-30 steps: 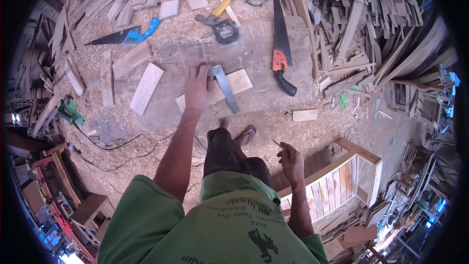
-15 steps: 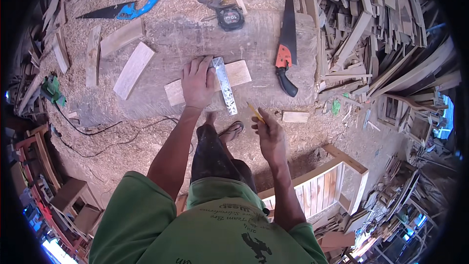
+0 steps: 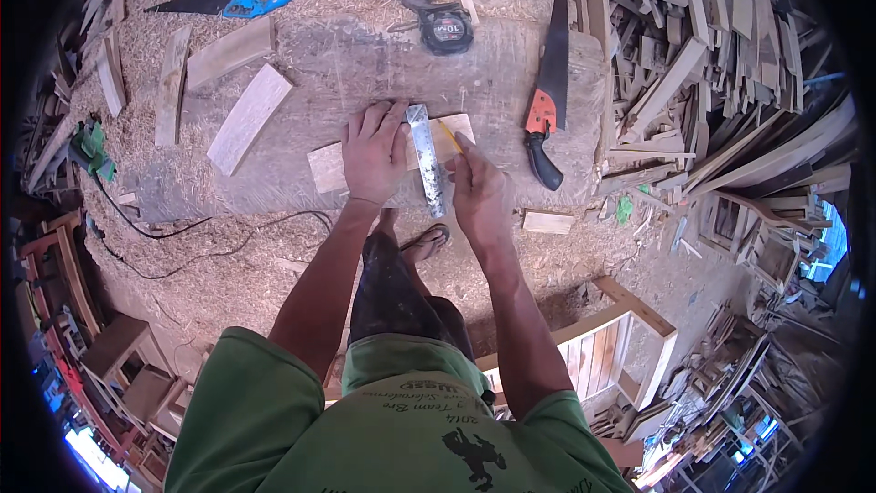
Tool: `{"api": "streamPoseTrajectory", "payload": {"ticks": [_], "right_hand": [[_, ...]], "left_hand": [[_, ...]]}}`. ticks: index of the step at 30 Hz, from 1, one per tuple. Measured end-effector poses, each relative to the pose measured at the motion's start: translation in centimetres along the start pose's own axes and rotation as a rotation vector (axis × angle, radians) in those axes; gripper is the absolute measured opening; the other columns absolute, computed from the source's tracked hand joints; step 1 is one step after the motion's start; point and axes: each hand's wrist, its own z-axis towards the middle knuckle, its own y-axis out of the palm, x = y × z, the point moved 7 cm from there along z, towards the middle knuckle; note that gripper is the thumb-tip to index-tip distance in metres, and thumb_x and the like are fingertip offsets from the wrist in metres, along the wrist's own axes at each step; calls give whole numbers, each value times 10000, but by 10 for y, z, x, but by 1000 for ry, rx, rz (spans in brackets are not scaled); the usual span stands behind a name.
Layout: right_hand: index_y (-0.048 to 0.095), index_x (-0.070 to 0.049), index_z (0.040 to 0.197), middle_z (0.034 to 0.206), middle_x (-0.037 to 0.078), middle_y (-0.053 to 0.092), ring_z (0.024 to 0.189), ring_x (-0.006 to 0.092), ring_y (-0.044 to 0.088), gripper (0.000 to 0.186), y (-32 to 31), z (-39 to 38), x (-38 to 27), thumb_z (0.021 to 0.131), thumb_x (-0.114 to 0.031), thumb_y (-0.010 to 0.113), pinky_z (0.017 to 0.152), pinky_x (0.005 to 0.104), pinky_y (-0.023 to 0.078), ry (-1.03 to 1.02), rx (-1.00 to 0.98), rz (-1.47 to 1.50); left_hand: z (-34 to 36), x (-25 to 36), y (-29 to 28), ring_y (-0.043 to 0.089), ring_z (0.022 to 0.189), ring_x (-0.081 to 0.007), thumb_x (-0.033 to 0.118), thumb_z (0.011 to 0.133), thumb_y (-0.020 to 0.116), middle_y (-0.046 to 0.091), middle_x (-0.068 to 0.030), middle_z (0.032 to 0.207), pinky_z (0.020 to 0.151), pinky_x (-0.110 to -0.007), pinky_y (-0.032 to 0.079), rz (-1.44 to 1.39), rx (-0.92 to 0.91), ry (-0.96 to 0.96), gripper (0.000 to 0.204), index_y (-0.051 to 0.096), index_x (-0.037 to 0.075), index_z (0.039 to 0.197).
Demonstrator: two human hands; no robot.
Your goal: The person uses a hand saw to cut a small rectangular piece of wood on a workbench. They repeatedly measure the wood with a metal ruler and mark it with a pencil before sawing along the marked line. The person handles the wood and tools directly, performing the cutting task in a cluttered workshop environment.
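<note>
Small wooden board (image 3: 333, 167) lies flat on the sawdust-covered table (image 3: 301, 64), long axis running left to right across the person's front. A metal square's blade (image 3: 426, 160) lies across the board's right part, its long axis running away from the person, at right angles to the board. Left hand (image 3: 372, 153) is spread flat, palm down, pressing on both board and the blade's left edge; fingers open, not closed round anything. Right hand (image 3: 479, 194) sits just right of the blade, its grip pinched together on a yellow pencil (image 3: 451, 138), tip pointing away and resting close to the blade's right edge on the board. The blade thus lies between the two hands, the right hand being the nearer to its free edge. Beyond, well apart: orange-handled handsaw (image 3: 549, 91) to the right, tape measure (image 3: 446, 32) at the far side, blue-handled saw (image 3: 230, 2) far left.
</note>
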Motion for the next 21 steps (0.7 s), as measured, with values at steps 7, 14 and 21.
{"api": "streamPoseTrajectory", "payload": {"ticks": [7, 14, 21], "right_hand": [[753, -56, 1362, 924, 213, 789, 867, 453, 795, 399, -1, -6, -18, 969, -51, 687, 760, 555, 625, -152, -151, -387], [723, -9, 1274, 986, 193, 819, 875, 348, 824, 221, -101, -57, -52, 1073, -88, 675, 746, 479, 638, 151, -199, 123], [662, -67, 1023, 832, -14, 490, 751, 120, 474, 216, -321, -152, -193, 1175, -215, 621, 606, 280, 420, -300, 551, 1241]], "left_hand": [[-2, 2, -2, 628, 1279, -316, 236, 1030, 713, 703, -66, 1381, 1111, -525, 450, 45, 23, 4, 438, 751, 184, 1463], [-2, 6, -1, 625, 1289, -327, 242, 1020, 713, 706, -70, 1368, 1115, -540, 449, 36, 2, 25, 463, 732, 189, 1480], [16, -28, -23, 566, 1389, -439, 306, 1069, 672, 618, -183, 1525, 1177, -586, 430, 260, 214, -226, 528, 639, 142, 1570]]}}
